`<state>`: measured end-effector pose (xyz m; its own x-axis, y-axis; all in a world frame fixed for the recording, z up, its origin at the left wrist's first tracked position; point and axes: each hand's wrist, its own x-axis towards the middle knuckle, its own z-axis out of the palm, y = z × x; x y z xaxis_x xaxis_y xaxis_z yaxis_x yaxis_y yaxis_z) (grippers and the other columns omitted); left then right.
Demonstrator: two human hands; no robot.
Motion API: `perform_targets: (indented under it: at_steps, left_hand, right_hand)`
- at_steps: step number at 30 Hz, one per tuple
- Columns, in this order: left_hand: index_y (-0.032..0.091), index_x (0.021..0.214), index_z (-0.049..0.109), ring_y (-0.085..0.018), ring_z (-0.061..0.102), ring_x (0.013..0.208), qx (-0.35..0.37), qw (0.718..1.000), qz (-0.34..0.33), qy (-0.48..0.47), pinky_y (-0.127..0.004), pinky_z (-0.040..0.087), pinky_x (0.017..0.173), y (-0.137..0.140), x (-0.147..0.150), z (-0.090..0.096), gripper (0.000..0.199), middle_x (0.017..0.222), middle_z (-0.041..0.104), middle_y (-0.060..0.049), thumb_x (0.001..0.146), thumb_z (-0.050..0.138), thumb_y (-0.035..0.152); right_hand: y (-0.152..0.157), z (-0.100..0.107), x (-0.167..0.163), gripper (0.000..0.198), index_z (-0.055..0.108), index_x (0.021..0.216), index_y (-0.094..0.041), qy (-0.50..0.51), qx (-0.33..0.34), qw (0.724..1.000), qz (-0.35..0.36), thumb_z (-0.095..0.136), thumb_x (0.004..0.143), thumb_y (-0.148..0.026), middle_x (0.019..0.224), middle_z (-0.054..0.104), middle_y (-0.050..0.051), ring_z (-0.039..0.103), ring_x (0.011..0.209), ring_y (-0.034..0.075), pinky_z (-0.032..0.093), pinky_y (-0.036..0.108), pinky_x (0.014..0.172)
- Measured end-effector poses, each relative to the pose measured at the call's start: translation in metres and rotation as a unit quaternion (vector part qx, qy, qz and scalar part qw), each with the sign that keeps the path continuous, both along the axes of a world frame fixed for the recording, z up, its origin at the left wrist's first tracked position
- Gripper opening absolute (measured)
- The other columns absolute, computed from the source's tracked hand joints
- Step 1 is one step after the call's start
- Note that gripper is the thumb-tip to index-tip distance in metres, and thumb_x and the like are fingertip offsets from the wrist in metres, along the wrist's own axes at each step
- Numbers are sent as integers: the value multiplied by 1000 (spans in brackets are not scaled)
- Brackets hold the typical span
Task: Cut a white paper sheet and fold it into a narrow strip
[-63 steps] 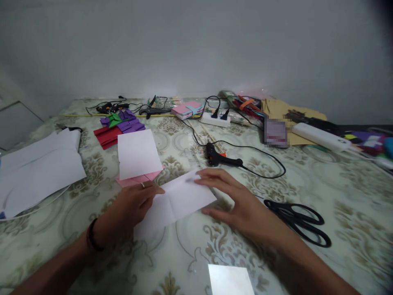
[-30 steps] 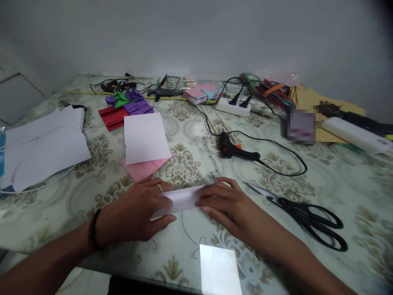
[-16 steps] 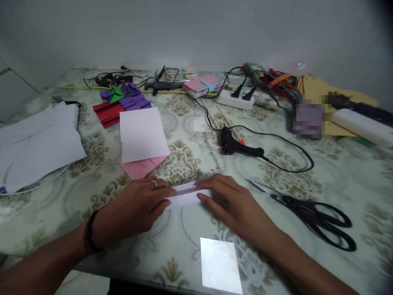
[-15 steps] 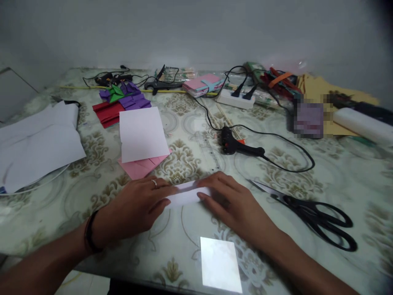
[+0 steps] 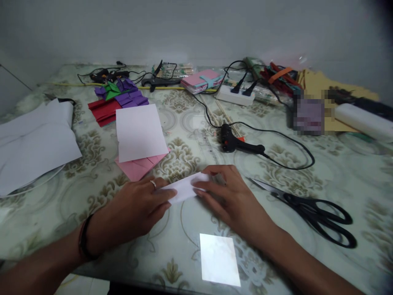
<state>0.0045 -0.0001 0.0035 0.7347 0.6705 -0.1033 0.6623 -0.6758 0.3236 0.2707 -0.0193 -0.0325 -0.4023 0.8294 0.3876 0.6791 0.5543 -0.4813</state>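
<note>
While both hands (image 5: 139,207) (image 5: 233,200) press flat, folded paper (image 5: 185,189) lies between their fingers.

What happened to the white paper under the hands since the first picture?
It was a wide open sheet; now the paper is folded into a small narrow strip. Both hands moved closer together: the left hand and right hand press flat on its ends. The scissors, glue gun and other sheets stayed where they were on the table.

Scissors (image 5: 310,209) right, pink paper (image 5: 136,167) ahead; near edge open.
</note>
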Motion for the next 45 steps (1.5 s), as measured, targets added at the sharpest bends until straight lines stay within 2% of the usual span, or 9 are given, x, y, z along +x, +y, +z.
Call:
perform_targets:
  at_steps: [4, 8, 13, 17, 21, 25, 34, 38, 45]
  left_hand:
    - [25, 129, 64, -26, 71, 101, -17, 1000, -3, -1, -42, 59, 84, -6, 2, -2, 29, 121, 70, -8, 103, 51, 25]
    - [24, 132, 62, -25, 71, 104, -36, 998, 23, -44, -41, 60, 89, -11, 5, -6, 32, 128, 67, -8, 101, 54, 27]
    - [19, 148, 48, -27, 58, 133, -22, 989, 70, -130, -44, 51, 111, -19, 15, -9, 49, 143, 58, -13, 100, 56, 25]
    - [24, 158, 35, -23, 63, 126, -72, 982, 50, -166, -40, 55, 108, -29, 21, -6, 65, 154, 49, -13, 98, 60, 25]
    - [29, 143, 55, -14, 69, 79, -43, 986, 22, -158, -32, 61, 81, -29, 17, 9, 46, 130, 66, -6, 98, 61, 27]
    - [26, 116, 68, -19, 66, 96, 140, 969, 15, -204, -34, 55, 88, -13, 14, 34, 18, 107, 68, -4, 100, 61, 25]
    - [22, 107, 65, -17, 71, 92, -170, 980, -17, -105, -27, 52, 79, 27, 18, 26, 25, 104, 75, 1, 84, 72, 14]
    - [20, 108, 68, -15, 68, 80, -201, 974, -18, -106, -24, 50, 70, 33, 8, 17, 24, 97, 76, 1, 85, 71, 17]
    - [23, 122, 66, -20, 70, 100, -110, 992, -33, -60, -29, 51, 85, 28, 1, 2, 32, 111, 75, 0, 91, 63, 14]
  right_hand:
    - [1, 1, 0, 20, 64, 118, -22, 41, -18, 994, -101, 62, 99, -30, 114, 59, 13, 64, 102, 27, 57, 46, 88]
    - [0, 5, -5, 43, 48, 124, -20, 153, -207, 952, -164, 61, 98, -51, 98, 68, 9, 67, 74, 22, 58, 38, 64]
    - [-5, 12, -20, 73, 31, 149, -24, 323, -362, 868, -110, 67, 93, -54, 113, 72, 11, 74, 84, 23, 63, 40, 75]
    - [-8, 14, -28, 63, 39, 146, -25, 386, -390, 834, -54, 67, 94, -46, 108, 74, 8, 74, 93, 22, 61, 39, 83]
    - [-6, 19, -21, 39, 53, 132, -21, 349, -393, 851, -19, 59, 98, -40, 103, 75, 7, 72, 90, 22, 58, 34, 74]
    - [-1, 29, -12, 21, 68, 114, -21, 158, -366, 915, 65, 63, 97, -31, 91, 73, 2, 65, 78, 17, 50, 28, 68]
    - [17, 34, -17, 17, 74, 108, -17, 52, -369, 904, 210, 71, 92, -25, 79, 66, -3, 54, 67, 13, 42, 23, 61]
    - [13, 31, -2, 40, 68, 126, -21, 75, -392, 898, 187, 76, 88, -23, 76, 63, -5, 55, 65, 13, 42, 22, 59]
    - [4, 17, 13, 26, 71, 120, -21, 114, -350, 921, 130, 66, 95, -24, 91, 75, -1, 66, 73, 12, 47, 21, 65]
